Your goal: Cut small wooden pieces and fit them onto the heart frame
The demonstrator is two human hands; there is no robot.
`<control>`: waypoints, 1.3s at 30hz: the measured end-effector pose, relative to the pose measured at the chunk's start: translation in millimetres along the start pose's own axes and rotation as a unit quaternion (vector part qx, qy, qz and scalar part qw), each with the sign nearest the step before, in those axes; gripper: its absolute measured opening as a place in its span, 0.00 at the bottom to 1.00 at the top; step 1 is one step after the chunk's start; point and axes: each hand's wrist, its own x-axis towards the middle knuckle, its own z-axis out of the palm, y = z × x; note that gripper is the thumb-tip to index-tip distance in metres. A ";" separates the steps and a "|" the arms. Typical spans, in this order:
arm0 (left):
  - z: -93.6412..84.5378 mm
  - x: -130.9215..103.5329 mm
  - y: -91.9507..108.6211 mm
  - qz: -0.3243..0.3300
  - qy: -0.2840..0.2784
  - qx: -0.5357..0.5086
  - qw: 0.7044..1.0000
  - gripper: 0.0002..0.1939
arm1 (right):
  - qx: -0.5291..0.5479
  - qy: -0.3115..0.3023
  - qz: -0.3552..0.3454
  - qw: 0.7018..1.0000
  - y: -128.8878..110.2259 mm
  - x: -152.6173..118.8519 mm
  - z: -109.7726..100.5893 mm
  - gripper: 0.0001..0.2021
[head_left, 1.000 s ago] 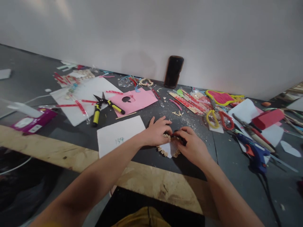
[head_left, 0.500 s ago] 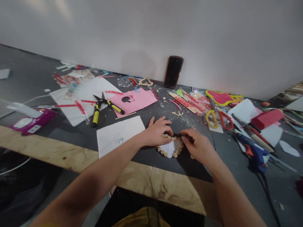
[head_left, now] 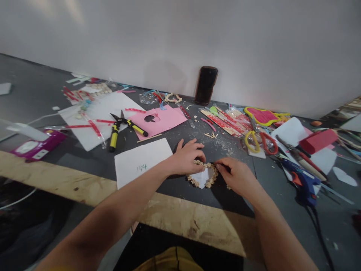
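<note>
One heart-like outline of small pale pieces [head_left: 213, 176], around white paper [head_left: 203, 180], flat near the desk's [head_left: 172, 192] front edge, about midway along. Two hands, mine: the left hand [head_left: 186, 158] at its upper left rim, some fingers spread, thumb and forefinger close against the pieces; the right hand [head_left: 238, 174] just beside its upper right rim, fingertips drawn together. Whether either pinches a piece, I cannot tell. Handling note, my judgement: steady the left lobe lightly, work the right rim with small touches, keep the paper flat. Outward: numbered sheet [head_left: 143, 162], left, by the front edge; wood bits [head_left: 210, 136], beyond; scissors [head_left: 261, 143], right; glue gun [head_left: 304, 184], further right.
</note>
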 end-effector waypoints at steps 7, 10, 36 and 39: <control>1.0 -1.3 3.1 0.000 0.022 0.020 1.000 0.15 | 0.009 0.015 -0.006 1.000 0.7 -1.6 0.9 0.11; -8.1 -3.2 -1.8 0.008 0.028 0.006 1.000 0.14 | 0.015 0.034 -0.015 0.999 -0.8 -1.6 1.7 0.12; -8.9 -1.7 -3.3 0.017 0.003 0.004 1.000 0.10 | -0.023 0.055 -0.081 0.995 -18.3 7.2 19.7 0.10; -8.2 -1.0 -4.2 0.019 0.004 0.005 1.000 0.09 | -0.021 0.058 -0.081 0.995 -18.0 7.6 19.9 0.09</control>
